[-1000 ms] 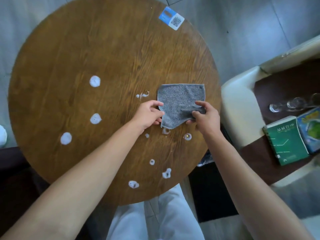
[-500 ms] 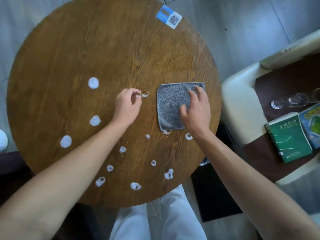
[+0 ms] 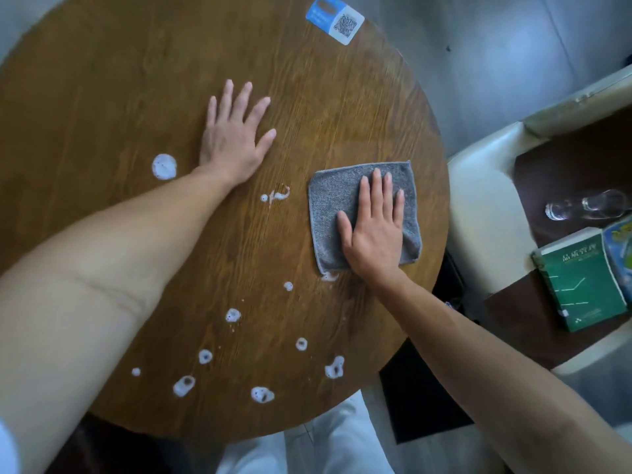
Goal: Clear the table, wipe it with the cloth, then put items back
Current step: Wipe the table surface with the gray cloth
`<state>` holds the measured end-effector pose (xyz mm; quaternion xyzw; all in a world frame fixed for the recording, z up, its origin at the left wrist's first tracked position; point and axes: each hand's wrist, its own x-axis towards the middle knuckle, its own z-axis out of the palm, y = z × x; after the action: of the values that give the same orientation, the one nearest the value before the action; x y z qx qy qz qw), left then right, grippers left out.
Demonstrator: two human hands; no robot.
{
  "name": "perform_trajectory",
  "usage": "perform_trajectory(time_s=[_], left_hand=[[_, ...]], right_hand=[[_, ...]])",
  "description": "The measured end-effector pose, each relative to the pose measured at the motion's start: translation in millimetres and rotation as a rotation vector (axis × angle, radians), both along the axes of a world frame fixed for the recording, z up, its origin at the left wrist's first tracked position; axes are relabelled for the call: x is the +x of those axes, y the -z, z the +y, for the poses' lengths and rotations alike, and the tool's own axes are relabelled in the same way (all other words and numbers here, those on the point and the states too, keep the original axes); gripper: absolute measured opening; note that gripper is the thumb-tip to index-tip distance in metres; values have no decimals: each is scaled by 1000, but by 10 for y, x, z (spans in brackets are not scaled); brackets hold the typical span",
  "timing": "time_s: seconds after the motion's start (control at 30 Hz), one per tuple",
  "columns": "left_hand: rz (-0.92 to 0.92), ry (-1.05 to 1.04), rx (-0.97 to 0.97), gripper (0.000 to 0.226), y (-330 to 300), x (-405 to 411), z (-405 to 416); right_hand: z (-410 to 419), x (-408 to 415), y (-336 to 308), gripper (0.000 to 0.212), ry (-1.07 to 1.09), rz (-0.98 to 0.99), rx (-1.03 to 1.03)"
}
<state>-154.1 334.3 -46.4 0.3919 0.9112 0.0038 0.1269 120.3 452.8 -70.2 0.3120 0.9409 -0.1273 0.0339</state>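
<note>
Round wooden table [image 3: 136,80] is seen from above; its far left rim is cut off by the frame edge. Grey cloth [image 3: 331,206] is laid flat near the table's right edge, and is pressed under the right hand [image 3: 374,230], fingers straight and close together, palm down. Part of the cloth's middle and near right part is hidden by that hand. Left hand [image 3: 236,131] is laid flat on bare wood, well apart from the cloth, fingers spread wide, nothing held. White foam blobs [image 3: 232,315] are scattered over the near half of the table; one larger blob [image 3: 164,166] is seen just beside the left wrist, a smear [image 3: 277,196] between the hands. Some blobs may be covered by the left forearm; cannot be told. Blue and white QR sticker [image 3: 335,19] is stuck at the far rim, its print blurred. On a seat at right, a green book [image 3: 581,282] is seen, a second book [image 3: 620,248] cut off by the frame, and clear glassware [image 3: 588,205], hard to make out.
</note>
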Motion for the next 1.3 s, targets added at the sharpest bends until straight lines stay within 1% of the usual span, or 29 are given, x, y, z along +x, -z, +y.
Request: perform_trajectory(time_s=[0.17, 0.3, 0.37, 0.47, 0.6, 0.7, 0.8, 0.9, 1.0, 1.07, 1.1, 1.2, 1.3], left_hand=[[11, -61, 12, 67, 64, 48, -64], [42, -87, 65, 67, 139, 75, -95], [57, -102, 81, 67, 165, 67, -106], [61, -97, 82, 68, 160, 70, -94], [59, -99, 83, 68, 147, 66, -92], [59, -97, 95, 68, 149, 62, -90], [57, -97, 98, 68, 151, 53, -96], [63, -93, 90, 68, 155, 61, -99], [66, -96, 82, 69, 150, 62, -109], [77, -98, 75, 68, 162, 65, -110], [81, -99, 71, 68, 167, 63, -113], [74, -100, 78, 68, 165, 65, -105], [69, -104, 75, 68, 132, 55, -88]], right_hand=[[245, -254, 16, 81, -67, -29, 22], [638, -748, 15, 83, -41, -23, 27], [655, -801, 28, 81, -32, -31, 28], [376, -518, -3, 79, -28, -43, 20], [-303, 206, -106, 76, -14, -109, -50], [-764, 702, -209, 76, -25, -119, -116], [-912, 852, -227, 78, -28, -117, -109], [-648, 466, -133, 82, -7, -120, -91], [95, -340, -20, 85, 105, -95, -20], [551, -716, -10, 87, 112, -111, -1], [628, -766, 0, 87, 98, -118, 10], [338, -423, -23, 83, 61, -96, 29], [-369, 441, -124, 79, 33, -136, -54]])
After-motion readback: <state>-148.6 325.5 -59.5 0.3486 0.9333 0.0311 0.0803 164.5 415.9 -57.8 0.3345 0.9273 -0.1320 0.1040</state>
